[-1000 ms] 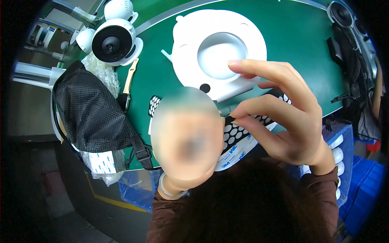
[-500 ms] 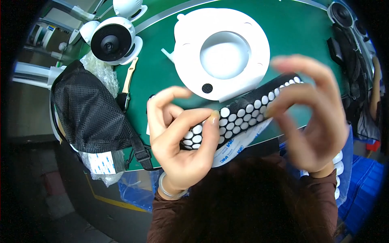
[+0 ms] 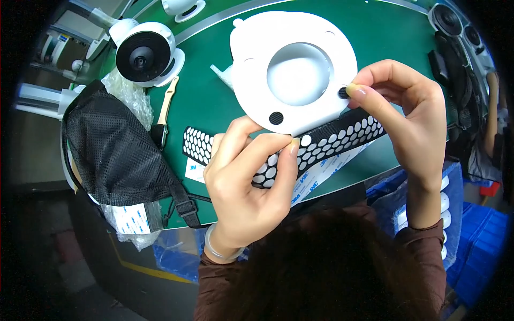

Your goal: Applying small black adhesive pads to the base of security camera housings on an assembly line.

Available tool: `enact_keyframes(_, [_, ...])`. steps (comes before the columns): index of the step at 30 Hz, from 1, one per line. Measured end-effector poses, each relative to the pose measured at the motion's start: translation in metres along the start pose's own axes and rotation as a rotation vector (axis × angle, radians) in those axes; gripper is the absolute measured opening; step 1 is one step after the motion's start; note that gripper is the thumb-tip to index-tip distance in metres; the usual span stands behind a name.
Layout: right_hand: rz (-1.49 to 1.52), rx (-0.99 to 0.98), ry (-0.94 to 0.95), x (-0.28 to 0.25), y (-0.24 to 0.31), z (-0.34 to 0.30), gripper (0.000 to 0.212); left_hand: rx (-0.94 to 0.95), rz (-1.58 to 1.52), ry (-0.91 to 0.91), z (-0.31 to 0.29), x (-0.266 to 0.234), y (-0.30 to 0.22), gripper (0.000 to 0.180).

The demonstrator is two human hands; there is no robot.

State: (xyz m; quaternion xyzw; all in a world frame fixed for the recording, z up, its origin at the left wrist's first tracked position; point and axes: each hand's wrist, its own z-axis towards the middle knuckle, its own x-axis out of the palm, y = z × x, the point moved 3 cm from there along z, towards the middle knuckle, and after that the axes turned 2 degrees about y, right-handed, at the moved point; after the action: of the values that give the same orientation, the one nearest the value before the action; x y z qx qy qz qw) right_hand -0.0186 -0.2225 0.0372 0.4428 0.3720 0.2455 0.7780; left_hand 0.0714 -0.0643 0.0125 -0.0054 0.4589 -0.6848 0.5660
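A white housing [image 3: 251, 80] with a large round recess lies before me. One round black pad [image 3: 276, 118] sits on its lower edge. A second black pad [image 3: 342, 93] is at the lower right of the housing, pinched at its edge between thumb and index finger of my right hand [image 3: 407, 101], which is closed. My left hand [image 3: 246, 182] is closed too, thumb and finger pinching a black sheet of pads [image 3: 348, 136] dotted with rows of white circles. The sheet runs beneath my fingers, along the near side of the housing. White backing paper with blue print shows under it.
A white camera-like device [image 3: 142, 59] stands at the far left. Nearer lie a black mesh bag [image 3: 120, 150], bubble wrap [image 3: 128, 96] and a wooden-handled brush [image 3: 168, 101]. A blue bin [image 3: 479, 241] and a plastic bag of white parts [image 3: 447, 214] are at the right.
My right hand has moved from the pad sheet up to the housing, where a second black pad now shows. My left hand has shifted slightly right, and the sheet's left end has come into view.
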Motion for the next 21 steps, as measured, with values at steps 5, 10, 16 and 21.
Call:
enact_keyframes(5, [-0.093,-0.056,-0.024,0.003,0.002,0.000,0.007,-0.002,-0.006,-0.001,-0.001,0.000,0.002,0.013])
enact_keyframes(10, [-0.041,-0.011,0.002,0.007,0.002,0.000,0.015,-0.011,0.016,0.024,-0.003,-0.006,0.000,0.014])
enact_keyframes(16, [0.037,-0.145,-0.167,-0.010,-0.005,-0.020,0.033,-0.150,0.034,0.135,-0.009,-0.025,-0.014,0.015])
enact_keyframes(21, [-0.320,-0.390,0.264,0.013,0.015,-0.035,0.022,0.065,0.099,0.240,-0.002,-0.027,-0.020,0.018])
